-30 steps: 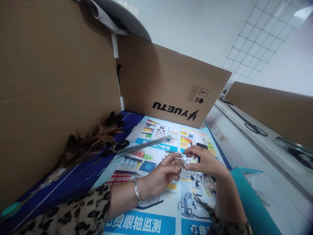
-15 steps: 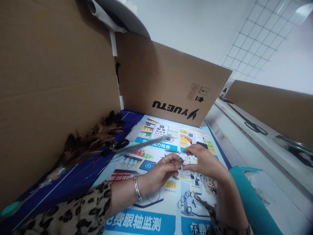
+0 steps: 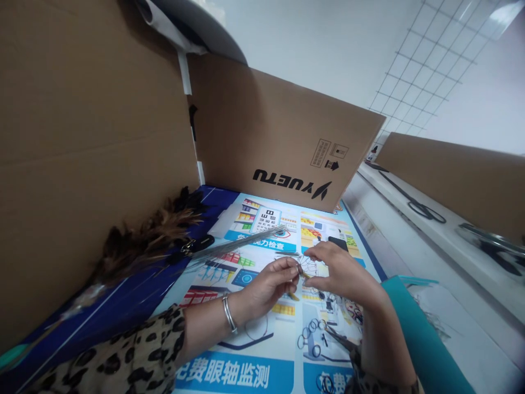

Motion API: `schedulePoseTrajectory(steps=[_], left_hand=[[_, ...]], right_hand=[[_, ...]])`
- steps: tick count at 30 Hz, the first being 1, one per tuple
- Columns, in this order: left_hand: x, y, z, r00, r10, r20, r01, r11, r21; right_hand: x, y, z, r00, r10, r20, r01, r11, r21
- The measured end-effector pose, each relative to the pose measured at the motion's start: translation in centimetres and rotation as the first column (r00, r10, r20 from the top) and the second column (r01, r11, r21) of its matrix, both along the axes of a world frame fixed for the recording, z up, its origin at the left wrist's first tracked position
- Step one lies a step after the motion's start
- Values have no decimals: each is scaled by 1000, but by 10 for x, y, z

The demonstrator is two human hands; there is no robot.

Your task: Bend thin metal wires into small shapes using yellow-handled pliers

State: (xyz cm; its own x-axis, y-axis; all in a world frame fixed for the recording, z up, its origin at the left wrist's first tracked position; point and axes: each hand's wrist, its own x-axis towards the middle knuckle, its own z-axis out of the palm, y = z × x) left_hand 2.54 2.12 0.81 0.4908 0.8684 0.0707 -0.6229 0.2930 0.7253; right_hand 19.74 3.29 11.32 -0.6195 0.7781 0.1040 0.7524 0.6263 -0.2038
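My left hand (image 3: 273, 287) is closed in a pinch on a small gold-brown piece (image 3: 304, 276); its exact kind is too small to make out. A yellowish end (image 3: 293, 296) shows below the same fingers. Close on the right, my right hand (image 3: 338, 271) curves around with thumb and forefinger spread apart. Its thumb tip is near the small piece, and I cannot tell whether they touch. Fine dark wire loops (image 3: 309, 265) show between the two hands. Several black rings (image 3: 314, 324) lie on the printed sheet below, beside a pointed metal tool (image 3: 340, 339) partly hidden by my right sleeve.
A bundle of thin grey wires (image 3: 241, 242) lies left of my hands. Brown feathers (image 3: 139, 241) rest along the cardboard wall (image 3: 98, 137). Another cardboard panel (image 3: 287, 131) stands behind. A teal folder (image 3: 418, 334) is at right, near scissors (image 3: 424, 209) on a ledge.
The view has shifted slightly. My left fingers have turned a little around the small piece, and my right thumb and forefinger remain spread beside it.
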Motion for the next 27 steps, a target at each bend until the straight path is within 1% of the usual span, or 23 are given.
schedulePoseTrajectory(steps=[3,6,10,13,15,20,27], left_hand=[[0,0,1,999,37,-5,-37,999,-11],[0,1,2,989,140,-48,-140,990,8],[-2,2,4,930,332,-157,-320,942,98],[-2,4,5,888,415,-198,-395,909,134],[-2,6,3,879,429,-209,-408,903,135],[-2,7,-2,881,417,-223,-398,909,126],[-2,7,-2,877,426,-224,-402,904,143]], right_hand=[[-1,0,-1,999,-25,20,25,999,23],[-2,1,-3,998,-49,49,47,998,33],[-4,2,-5,995,-51,85,50,999,23],[-4,2,-5,995,-42,95,41,999,17],[-4,2,-4,995,-40,93,38,999,20],[-4,1,-3,996,-33,87,31,999,35],[-4,0,-3,997,-21,73,19,999,27]])
